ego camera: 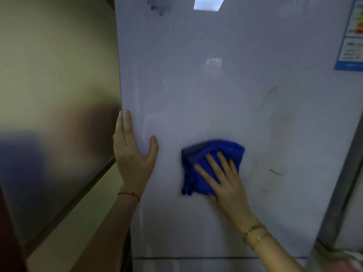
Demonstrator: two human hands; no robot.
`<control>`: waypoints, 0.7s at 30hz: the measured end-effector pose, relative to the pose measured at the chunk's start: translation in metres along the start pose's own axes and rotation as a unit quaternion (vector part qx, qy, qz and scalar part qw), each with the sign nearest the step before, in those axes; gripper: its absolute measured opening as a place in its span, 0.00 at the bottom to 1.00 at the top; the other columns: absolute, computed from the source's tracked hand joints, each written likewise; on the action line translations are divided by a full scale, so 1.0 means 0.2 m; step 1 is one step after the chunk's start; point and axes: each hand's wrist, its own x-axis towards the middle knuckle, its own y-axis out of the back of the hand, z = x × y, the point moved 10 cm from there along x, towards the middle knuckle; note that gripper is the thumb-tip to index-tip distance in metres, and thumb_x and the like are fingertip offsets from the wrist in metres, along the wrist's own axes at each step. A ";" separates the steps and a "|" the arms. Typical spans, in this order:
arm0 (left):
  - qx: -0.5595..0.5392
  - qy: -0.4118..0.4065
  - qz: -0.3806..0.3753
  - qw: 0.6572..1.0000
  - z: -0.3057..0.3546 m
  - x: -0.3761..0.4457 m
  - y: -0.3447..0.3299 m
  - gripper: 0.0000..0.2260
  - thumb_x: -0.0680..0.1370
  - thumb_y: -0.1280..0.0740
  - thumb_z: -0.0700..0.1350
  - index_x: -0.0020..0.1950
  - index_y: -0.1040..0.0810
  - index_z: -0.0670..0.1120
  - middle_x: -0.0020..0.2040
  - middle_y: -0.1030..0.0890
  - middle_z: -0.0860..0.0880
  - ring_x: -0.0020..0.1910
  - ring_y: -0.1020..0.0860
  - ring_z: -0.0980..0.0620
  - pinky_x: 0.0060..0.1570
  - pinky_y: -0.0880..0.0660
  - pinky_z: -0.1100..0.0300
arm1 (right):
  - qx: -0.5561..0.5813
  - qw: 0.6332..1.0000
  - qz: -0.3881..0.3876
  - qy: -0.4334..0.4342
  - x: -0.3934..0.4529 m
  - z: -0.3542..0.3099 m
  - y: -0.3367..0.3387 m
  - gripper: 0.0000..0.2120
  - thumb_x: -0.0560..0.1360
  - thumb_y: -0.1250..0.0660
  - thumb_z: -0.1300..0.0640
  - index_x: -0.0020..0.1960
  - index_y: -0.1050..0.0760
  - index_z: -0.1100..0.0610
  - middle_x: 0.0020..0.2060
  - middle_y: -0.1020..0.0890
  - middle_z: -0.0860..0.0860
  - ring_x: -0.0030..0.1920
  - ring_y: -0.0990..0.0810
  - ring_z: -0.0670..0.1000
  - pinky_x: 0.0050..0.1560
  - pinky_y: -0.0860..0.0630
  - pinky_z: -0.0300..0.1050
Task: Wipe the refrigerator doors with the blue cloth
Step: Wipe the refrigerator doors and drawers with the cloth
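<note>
Right hand [225,179] flat, fingers spread, pressing bunched blue cloth [210,163] against mid refrigerator door [216,85], left hand [133,150] open, bracing door's left edge, gripping nothing; risk: bunched cloth skipping grey smears [275,134] just right, or slipping from under palm.

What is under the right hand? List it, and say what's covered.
The right hand presses flat on the blue cloth, bunched against the refrigerator door. The door surface beneath the cloth is covered, so any marks there cannot be seen.
</note>
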 end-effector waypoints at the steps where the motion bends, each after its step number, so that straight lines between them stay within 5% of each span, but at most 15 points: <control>1: 0.001 0.002 0.000 1.000 0.00 0.00 0.00 0.32 0.80 0.35 0.51 0.80 0.43 0.42 0.78 0.37 0.42 0.76 0.39 0.53 0.76 0.39 0.57 | -0.014 1.000 -0.018 0.007 -0.08 0.02 -0.02 0.42 0.64 0.22 0.56 0.73 0.39 0.51 0.71 0.36 0.56 0.77 0.47 0.59 0.74 0.47 0.58; 3: 0.007 0.008 0.005 1.000 0.00 -0.01 0.01 0.31 0.80 0.36 0.51 0.79 0.42 0.42 0.78 0.37 0.42 0.76 0.37 0.52 0.75 0.40 0.61 | -0.025 0.999 -0.015 -0.020 -0.04 0.16 0.04 0.44 0.59 0.19 0.59 0.70 0.37 0.53 0.70 0.36 0.57 0.73 0.42 0.62 0.72 0.47 0.62; 7: 0.014 0.007 0.004 1.000 0.00 0.00 0.01 0.31 0.80 0.36 0.51 0.79 0.42 0.42 0.78 0.37 0.42 0.77 0.38 0.52 0.74 0.43 0.65 | 0.041 0.981 0.105 -0.160 0.33 0.43 0.30 0.26 0.79 0.36 0.54 0.74 0.39 0.52 0.76 0.42 0.57 0.77 0.49 0.61 0.78 0.58 0.56; 9: 0.006 0.012 -0.002 1.000 -0.01 -0.03 0.01 0.31 0.80 0.36 0.51 0.80 0.42 0.43 0.79 0.38 0.43 0.77 0.40 0.55 0.75 0.42 0.63 | 0.044 0.979 0.116 -0.160 0.35 0.40 0.29 0.25 0.80 0.38 0.52 0.75 0.38 0.53 0.76 0.42 0.57 0.77 0.50 0.59 0.78 0.59 0.56; 15: 0.006 0.024 -0.025 0.999 -0.06 -0.19 0.00 0.32 0.79 0.35 0.51 0.80 0.43 0.45 0.80 0.42 0.42 0.79 0.41 0.50 0.76 0.40 0.57 | -0.007 0.999 -0.028 -0.018 -0.40 0.01 -0.12 0.37 0.72 0.39 0.55 0.78 0.51 0.46 0.76 0.44 0.52 0.78 0.53 0.55 0.77 0.56 0.51; 17: 0.014 0.019 -0.036 0.999 -0.06 -0.25 0.00 0.32 0.79 0.35 0.51 0.80 0.42 0.44 0.80 0.44 0.41 0.79 0.41 0.47 0.76 0.38 0.55 | -0.035 0.998 -0.052 -0.014 -0.60 0.03 -0.15 0.37 0.71 0.30 0.57 0.75 0.42 0.48 0.69 0.34 0.56 0.79 0.56 0.53 0.77 0.56 0.51; 19: 0.024 0.021 -0.039 0.999 -0.07 -0.28 0.00 0.32 0.79 0.36 0.51 0.80 0.42 0.44 0.80 0.45 0.40 0.79 0.41 0.46 0.75 0.37 0.55 | -0.042 0.996 -0.069 -0.035 -0.57 0.14 -0.12 0.44 0.54 0.17 0.60 0.66 0.33 0.53 0.64 0.32 0.58 0.78 0.52 0.56 0.76 0.54 0.55; 21: 0.037 0.027 -0.035 0.998 -0.07 -0.29 -0.01 0.32 0.79 0.36 0.51 0.79 0.41 0.43 0.80 0.44 0.39 0.78 0.39 0.45 0.73 0.37 0.55 | -0.014 0.997 -0.022 -0.075 -0.34 0.26 0.00 0.43 0.55 0.19 0.60 0.66 0.33 0.53 0.67 0.35 0.58 0.75 0.46 0.60 0.76 0.56 0.56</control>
